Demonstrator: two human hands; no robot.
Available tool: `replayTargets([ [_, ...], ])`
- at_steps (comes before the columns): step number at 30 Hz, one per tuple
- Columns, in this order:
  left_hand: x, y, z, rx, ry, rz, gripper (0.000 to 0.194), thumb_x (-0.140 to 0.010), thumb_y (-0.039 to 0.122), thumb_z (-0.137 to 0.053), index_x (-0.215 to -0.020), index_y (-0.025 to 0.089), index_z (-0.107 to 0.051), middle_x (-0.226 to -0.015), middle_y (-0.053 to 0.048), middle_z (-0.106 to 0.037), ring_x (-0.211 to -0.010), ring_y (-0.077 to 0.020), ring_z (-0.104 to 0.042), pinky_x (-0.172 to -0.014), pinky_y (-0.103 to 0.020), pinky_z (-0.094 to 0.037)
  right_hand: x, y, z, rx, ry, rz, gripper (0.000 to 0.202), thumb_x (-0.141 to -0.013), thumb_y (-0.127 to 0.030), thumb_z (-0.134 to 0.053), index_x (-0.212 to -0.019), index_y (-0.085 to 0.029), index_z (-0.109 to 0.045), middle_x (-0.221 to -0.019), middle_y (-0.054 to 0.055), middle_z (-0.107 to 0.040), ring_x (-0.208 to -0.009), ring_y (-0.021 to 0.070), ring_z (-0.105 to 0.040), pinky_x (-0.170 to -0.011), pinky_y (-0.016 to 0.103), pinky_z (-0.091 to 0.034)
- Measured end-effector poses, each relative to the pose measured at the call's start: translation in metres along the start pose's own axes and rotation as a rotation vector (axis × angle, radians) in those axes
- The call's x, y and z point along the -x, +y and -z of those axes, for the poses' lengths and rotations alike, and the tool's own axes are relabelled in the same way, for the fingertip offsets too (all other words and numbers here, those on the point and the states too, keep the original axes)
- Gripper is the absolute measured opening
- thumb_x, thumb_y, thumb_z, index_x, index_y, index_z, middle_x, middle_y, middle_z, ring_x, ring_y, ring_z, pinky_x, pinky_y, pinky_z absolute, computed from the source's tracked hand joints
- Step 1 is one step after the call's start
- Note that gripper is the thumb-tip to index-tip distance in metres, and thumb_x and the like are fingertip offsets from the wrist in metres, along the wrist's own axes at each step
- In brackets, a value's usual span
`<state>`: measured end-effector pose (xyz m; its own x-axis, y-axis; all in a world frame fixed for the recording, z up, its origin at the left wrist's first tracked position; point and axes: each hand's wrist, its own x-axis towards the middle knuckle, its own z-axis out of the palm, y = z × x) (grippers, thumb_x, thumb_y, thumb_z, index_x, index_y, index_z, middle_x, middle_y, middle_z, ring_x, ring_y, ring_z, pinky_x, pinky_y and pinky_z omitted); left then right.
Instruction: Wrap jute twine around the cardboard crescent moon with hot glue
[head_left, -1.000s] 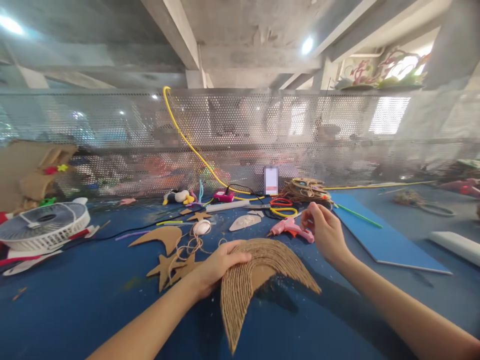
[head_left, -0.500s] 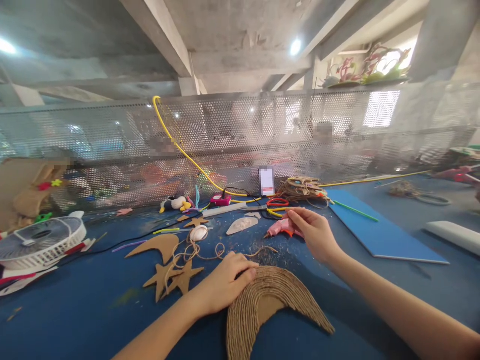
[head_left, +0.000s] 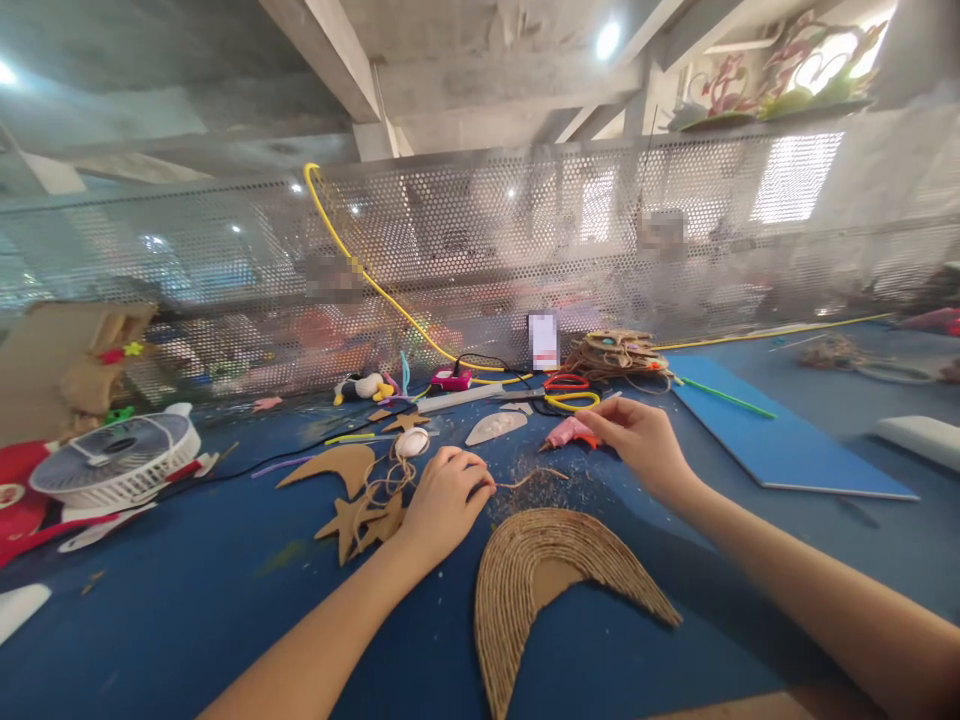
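A cardboard crescent wound with brown twine (head_left: pixel 506 590) lies on the blue table in front of me, touched by neither hand. Beyond its left part, my left hand (head_left: pixel 450 500) has its thumb and fingers closed on a loose length of twine (head_left: pixel 544 474). My right hand (head_left: pixel 637 440) is at the rear end of a pink glue gun (head_left: pixel 568 432), fingers pinched; the gun lies on the table and what the fingertips hold is hidden. Cardboard stars (head_left: pixel 346 524) and a plain cardboard crescent (head_left: pixel 337 465) lie left of my left hand.
Scissors (head_left: pixel 570 400), a propped phone (head_left: pixel 544 340) and a pile of twine-wrapped pieces (head_left: pixel 619 355) stand farther back. A white fan (head_left: pixel 120 460) is at left, a blue board (head_left: pixel 787 430) at right. A perforated metal screen (head_left: pixel 450 250) runs behind.
My left hand has left the twine-covered crescent and moved up to the loose twine. My right hand stays by the glue gun. The view has tilted down slightly.
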<state>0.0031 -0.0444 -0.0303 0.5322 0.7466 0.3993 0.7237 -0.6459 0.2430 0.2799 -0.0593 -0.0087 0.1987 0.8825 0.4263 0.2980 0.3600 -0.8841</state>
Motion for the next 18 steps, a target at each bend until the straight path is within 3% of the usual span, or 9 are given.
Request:
replayTargets([
  [5, 0.0, 0.006, -0.001, 0.004, -0.011, 0.038, 0.028, -0.102, 0.029, -0.045, -0.099, 0.02, -0.071, -0.097, -0.005, -0.074, -0.094, -0.0207, -0.067, -0.087, -0.034, -0.052, -0.013, -0.009, -0.014, 0.156, -0.235, 0.117, 0.028, -0.085, -0.046, -0.06, -0.08, -0.021, -0.07, -0.071, 0.004, -0.071, -0.065, 0.0171, -0.064, -0.065, 0.031, -0.05],
  [8, 0.002, 0.012, -0.001, -0.015, -0.025, 0.053, 0.03, -0.104, 0.026, -0.039, -0.109, 0.021, -0.068, -0.105, -0.005, -0.073, -0.096, -0.0205, -0.07, -0.085, -0.031, -0.053, -0.041, -0.008, -0.04, 0.266, -0.365, 0.16, 0.02, -0.086, -0.037, -0.059, -0.082, -0.021, -0.07, -0.072, 0.003, -0.07, -0.065, 0.018, -0.064, -0.065, 0.031, -0.05],
  [11, 0.004, 0.016, 0.002, -0.054, -0.036, 0.054, 0.03, -0.104, 0.025, -0.038, -0.113, 0.021, -0.067, -0.107, -0.007, -0.072, -0.1, -0.023, -0.07, -0.084, -0.032, -0.054, -0.074, -0.004, -0.073, 0.358, -0.466, 0.191, 0.015, -0.085, -0.029, -0.064, -0.076, -0.018, -0.07, -0.085, 0.006, -0.074, -0.085, 0.0212, -0.067, -0.084, 0.035, -0.05],
  [13, 0.005, 0.017, 0.006, -0.088, -0.046, 0.052, 0.031, -0.104, 0.027, -0.037, -0.114, 0.022, -0.066, -0.106, -0.007, -0.071, -0.097, -0.0249, -0.071, -0.079, -0.034, -0.054, -0.088, -0.002, -0.093, 0.395, -0.545, 0.197, 0.019, -0.088, -0.034, -0.065, -0.079, -0.017, -0.07, -0.089, 0.005, -0.073, -0.091, 0.0203, -0.067, -0.091, 0.038, -0.05],
  [15, 0.005, 0.017, 0.009, -0.123, -0.057, 0.051, 0.031, -0.104, 0.028, -0.037, -0.115, 0.023, -0.066, -0.104, -0.007, -0.071, -0.093, -0.0257, -0.071, -0.075, -0.033, -0.054, -0.093, -0.003, -0.105, 0.402, -0.614, 0.207, 0.02, -0.087, -0.037, -0.067, -0.086, -0.017, -0.072, -0.094, 0.004, -0.073, -0.095, 0.0196, -0.066, -0.095, 0.04, -0.048],
  [18, 0.005, 0.013, 0.01, -0.165, -0.06, 0.06, 0.032, -0.104, 0.03, -0.036, -0.115, 0.023, -0.066, -0.101, -0.007, -0.073, -0.089, -0.0243, -0.072, -0.072, -0.031, -0.053, -0.082, -0.012, -0.107, 0.381, -0.707, 0.204, 0.022, -0.086, -0.039, -0.066, -0.081, -0.021, -0.077, -0.088, 0.003, -0.075, -0.089, 0.021, -0.067, -0.09, 0.035, -0.049],
])
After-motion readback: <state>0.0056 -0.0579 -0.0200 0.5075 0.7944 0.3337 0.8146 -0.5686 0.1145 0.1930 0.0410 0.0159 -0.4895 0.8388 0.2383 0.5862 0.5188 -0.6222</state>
